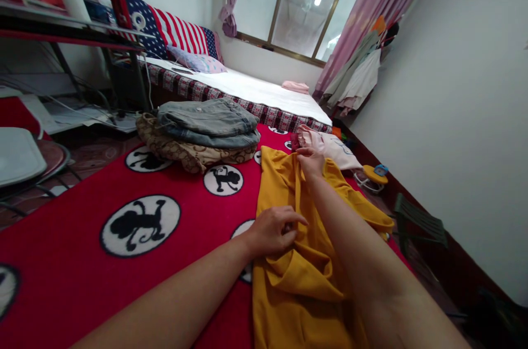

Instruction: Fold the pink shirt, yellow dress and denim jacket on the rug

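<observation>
While yellow cloth [270,305] overlies red blanket [82,288], a bed [251,84] stands behind.

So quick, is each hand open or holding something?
Left hand: loosely curled at the yellow garment; can't tell whether it grips.
Right hand: closed, pinching the yellow garment near its far edge.

The garment [303,288] lies on the blanket [78,266] beneath the left hand [275,231] and right hand [311,163], with a clothes pile [208,128] ahead and to the left of both, another garment [333,147] just beyond the right hand, a stool [374,175] to that hand's right, and a bed [251,85] farther ahead.
</observation>
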{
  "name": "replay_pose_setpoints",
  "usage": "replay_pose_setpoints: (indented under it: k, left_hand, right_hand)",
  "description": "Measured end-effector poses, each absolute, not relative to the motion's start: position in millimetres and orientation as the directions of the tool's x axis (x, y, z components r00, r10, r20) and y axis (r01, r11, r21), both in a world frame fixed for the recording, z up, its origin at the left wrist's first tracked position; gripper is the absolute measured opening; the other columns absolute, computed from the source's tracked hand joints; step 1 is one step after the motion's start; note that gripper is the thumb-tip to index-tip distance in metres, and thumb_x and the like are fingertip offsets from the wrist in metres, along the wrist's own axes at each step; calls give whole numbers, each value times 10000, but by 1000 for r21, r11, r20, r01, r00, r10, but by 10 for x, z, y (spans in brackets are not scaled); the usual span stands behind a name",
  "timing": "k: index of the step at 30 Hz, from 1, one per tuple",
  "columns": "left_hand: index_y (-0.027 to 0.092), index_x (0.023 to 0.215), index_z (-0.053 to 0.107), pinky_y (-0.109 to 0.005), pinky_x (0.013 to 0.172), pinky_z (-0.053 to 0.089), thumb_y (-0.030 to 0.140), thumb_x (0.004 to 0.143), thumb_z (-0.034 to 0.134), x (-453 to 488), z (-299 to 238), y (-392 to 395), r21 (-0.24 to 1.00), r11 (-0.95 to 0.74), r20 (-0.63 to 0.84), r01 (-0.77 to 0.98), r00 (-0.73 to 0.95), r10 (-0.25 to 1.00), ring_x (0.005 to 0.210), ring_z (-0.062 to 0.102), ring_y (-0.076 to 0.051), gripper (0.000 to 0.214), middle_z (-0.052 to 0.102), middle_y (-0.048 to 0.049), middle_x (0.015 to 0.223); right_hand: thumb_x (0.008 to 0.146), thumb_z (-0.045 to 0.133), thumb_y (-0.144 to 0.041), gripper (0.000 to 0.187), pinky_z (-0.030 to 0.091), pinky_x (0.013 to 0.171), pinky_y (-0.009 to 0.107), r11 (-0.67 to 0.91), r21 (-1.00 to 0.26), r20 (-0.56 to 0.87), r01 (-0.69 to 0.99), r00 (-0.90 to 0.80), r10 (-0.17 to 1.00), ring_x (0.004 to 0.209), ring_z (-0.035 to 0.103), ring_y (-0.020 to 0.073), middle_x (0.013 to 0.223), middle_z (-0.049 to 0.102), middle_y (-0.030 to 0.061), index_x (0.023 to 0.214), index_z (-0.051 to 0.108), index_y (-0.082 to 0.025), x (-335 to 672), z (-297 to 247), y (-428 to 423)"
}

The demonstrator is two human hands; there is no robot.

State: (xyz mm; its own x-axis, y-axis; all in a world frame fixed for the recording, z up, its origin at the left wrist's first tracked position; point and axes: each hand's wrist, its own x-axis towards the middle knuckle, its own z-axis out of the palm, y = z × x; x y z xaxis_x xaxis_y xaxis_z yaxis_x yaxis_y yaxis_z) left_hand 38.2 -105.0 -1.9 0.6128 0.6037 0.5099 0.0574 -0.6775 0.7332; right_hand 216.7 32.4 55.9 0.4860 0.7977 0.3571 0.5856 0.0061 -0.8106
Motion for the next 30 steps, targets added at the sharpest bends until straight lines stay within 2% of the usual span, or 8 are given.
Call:
replay_pose_setpoints:
  k: [4,10,13,16,20,22,26,30]
  left_hand:
    - [158,940,708,-201,650,422,58,755,520,388,7,-1038,757,-653,570,-38,528,630,683,546,-107,283,601,-21,770]
    - [128,899,712,-198,618,412,50,763,529,384,0,-990,815,-577,505,51,426,751,657,548,-101,241,638,-35,778]
    - [124,860,719,-198,618,413,42,759,537,384,4,-976,824,-559,478,90,417,773,639,543,-97,223,641,-30,751]
    - [125,846,722,-197,621,421,49,757,557,388,-2,-962,836,-538,458,110,399,794,635,548,-96,202,657,-26,745]
    - [130,870,731,-201,635,446,68,761,573,396,-32,-940,857,-506,433,97,396,810,650,584,-102,202,704,-32,787]
    - [135,870,734,-205,656,463,81,762,581,397,-43,-934,862,-499,427,91,399,811,685,613,-113,194,719,-37,813]
    - [137,876,731,-202,646,475,112,761,597,397,-62,-931,876,-473,403,91,399,824,695,634,-121,178,728,-40,817]
    - [133,873,725,-196,594,458,175,769,604,403,-92,-935,889,-456,408,43,381,830,644,611,-114,165,718,-44,789]
  right_hand:
    - [666,580,-164,201,514,747,267,92,-747,501,658,468,728,754,671,186,783,734,32,783,743,-167,2007,480,476]
    - [612,655,-98,190,547,738,309,1,-877,131,480,237,963,736,686,198,746,729,49,792,708,-131,1861,382,452]
    - [602,701,-91,272,546,799,315,21,-903,69,428,97,993,820,690,184,905,741,68,871,703,-137,1910,440,255]
    - [650,722,-167,280,517,870,334,109,-903,136,415,35,990,904,673,186,1020,721,85,927,698,-138,1975,540,-146]
    - [802,643,-357,221,506,758,289,261,-837,308,480,19,951,787,650,167,825,710,49,838,697,-146,1958,683,-980]
    - [839,616,-390,248,484,703,264,270,-789,279,552,-69,958,731,631,150,762,689,33,805,689,-155,1915,730,-1424]
    - [721,770,-372,399,455,708,267,340,-571,120,747,-333,935,786,612,166,895,677,35,1065,669,-197,1850,719,-2109]
    - [832,634,-195,56,426,666,248,420,-509,278,751,-319,906,739,578,147,807,629,27,883,658,-195,1878,705,-2486]
